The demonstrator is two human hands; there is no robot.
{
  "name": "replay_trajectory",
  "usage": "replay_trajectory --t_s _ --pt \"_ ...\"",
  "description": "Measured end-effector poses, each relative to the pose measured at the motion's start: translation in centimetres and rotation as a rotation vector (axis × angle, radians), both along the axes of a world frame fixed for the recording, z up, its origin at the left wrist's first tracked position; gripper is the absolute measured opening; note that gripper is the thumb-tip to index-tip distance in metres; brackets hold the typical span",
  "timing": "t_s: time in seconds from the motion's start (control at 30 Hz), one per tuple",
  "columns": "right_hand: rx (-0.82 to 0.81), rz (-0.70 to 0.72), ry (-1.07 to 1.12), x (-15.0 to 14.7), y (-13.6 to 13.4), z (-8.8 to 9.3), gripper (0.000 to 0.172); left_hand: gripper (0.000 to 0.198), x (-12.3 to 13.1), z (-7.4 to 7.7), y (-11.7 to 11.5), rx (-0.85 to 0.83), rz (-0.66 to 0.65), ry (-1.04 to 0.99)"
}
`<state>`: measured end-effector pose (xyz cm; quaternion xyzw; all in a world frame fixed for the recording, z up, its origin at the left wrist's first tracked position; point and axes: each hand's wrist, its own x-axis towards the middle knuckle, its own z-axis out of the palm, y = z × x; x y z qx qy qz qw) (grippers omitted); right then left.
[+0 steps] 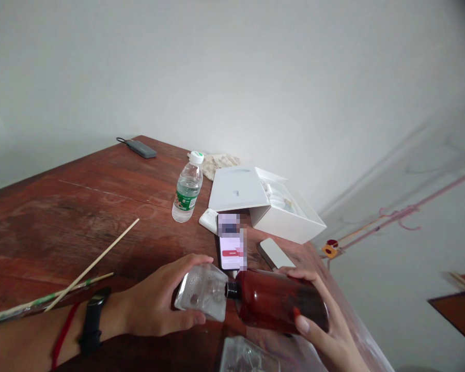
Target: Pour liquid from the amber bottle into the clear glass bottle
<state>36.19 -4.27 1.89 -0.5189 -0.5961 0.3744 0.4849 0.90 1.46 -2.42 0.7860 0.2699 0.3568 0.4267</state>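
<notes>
My left hand is wrapped around a small clear square bottle, held on its side above the wooden table. My right hand grips a dark amber bottle from below, also tilted nearly level. The two bottles meet end to end at a short black neck. A black wristband and a red cord circle my left wrist. Below the bottles lies a clear glass or plastic piece, partly cut off by the frame's bottom edge.
Beyond my hands are a phone with a blurred screen, a white device, a white open box, a water bottle and a grey power bank. A wooden stick and a green-banded stick lie left. The table edge runs along the right.
</notes>
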Motion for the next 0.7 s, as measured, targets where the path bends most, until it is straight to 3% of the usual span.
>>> replay_trajectory --t_s 0.7 --pt "0.003 -0.004 -0.020 -0.11 -0.29 0.31 0.065 0.080 -0.05 0.13 -0.15 0.007 0.013 0.035"
